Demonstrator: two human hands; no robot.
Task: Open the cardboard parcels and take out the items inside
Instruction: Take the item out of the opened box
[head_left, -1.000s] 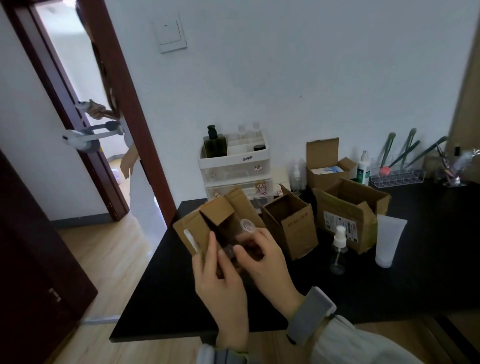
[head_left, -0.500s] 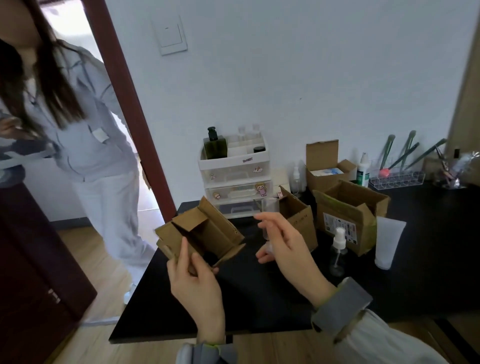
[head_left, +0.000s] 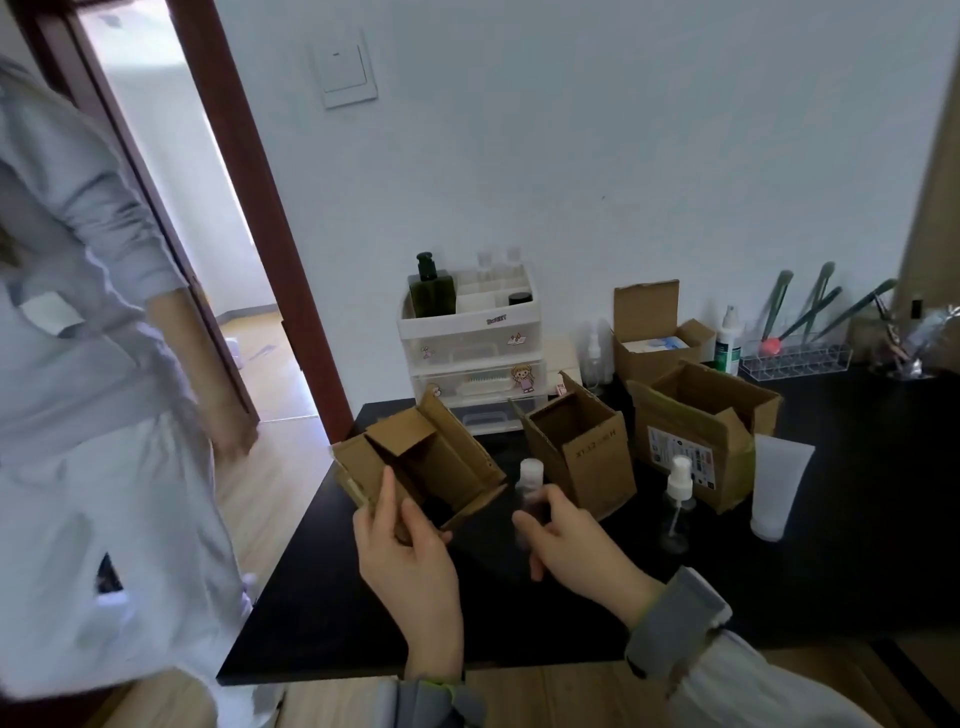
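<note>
While left hand (head_left: 410, 561) pinches the opened parcel (head_left: 421, 467) at its near flap, mouth tipped up toward 1 o'clock over the counter (head_left: 831, 571), right hand (head_left: 576, 545) wraps a small clear bottle (head_left: 530, 488), upright, cap up. Bottle body motion-blurred, lower part hidden by fingers.

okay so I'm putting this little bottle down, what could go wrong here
The small clear bottle in your right hand is coming down close to the spray bottle; a bump could topple that. The open box in your left hand is tilted, so anything left inside might slide out.
</note>
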